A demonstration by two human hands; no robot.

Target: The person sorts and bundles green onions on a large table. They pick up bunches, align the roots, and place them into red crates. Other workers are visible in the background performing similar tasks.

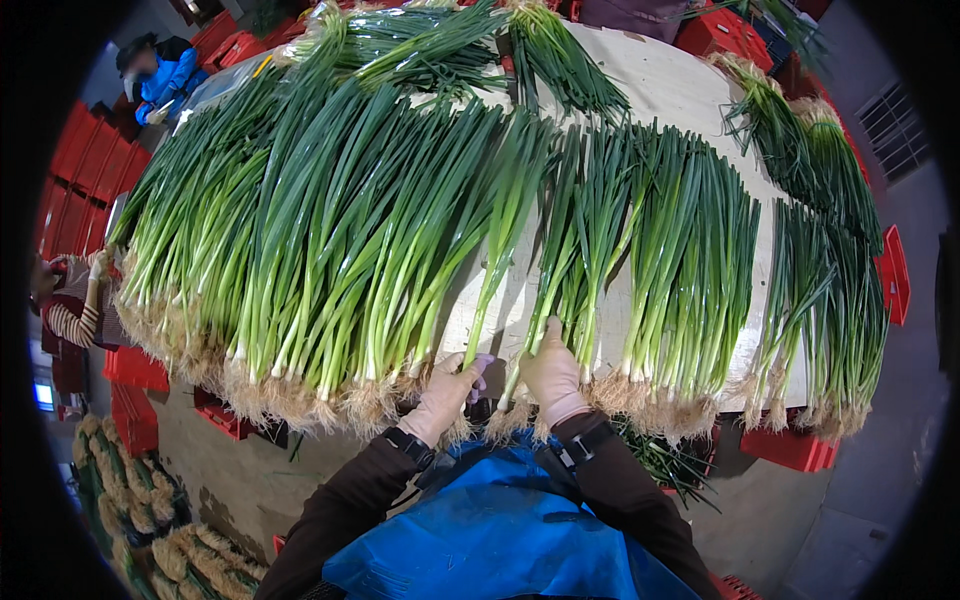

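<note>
My left hand [448, 394], in a thin pale glove with purple at the fingertips, grips the lower stem of a long green onion [489, 289]. That onion's leaves fan upward over the white table. Just to the right, my right hand [553, 373], also gloved, closes around the lower stem of another green onion [552, 289], thumb pointing up along it. Its roots hang at the table's near edge. A broad layer of green onions [322, 262] spreads left of my hands, roots towards me. Another row of green onions [682, 277] lies to the right.
The white table [645, 67] holds onion bundles [566, 64] at its far side and more onions [840, 322] at right. Red crates [791, 448] stand beneath and around it. Rooted bundles [202, 559] sit on the floor at lower left. Two people [161, 75] are at the left.
</note>
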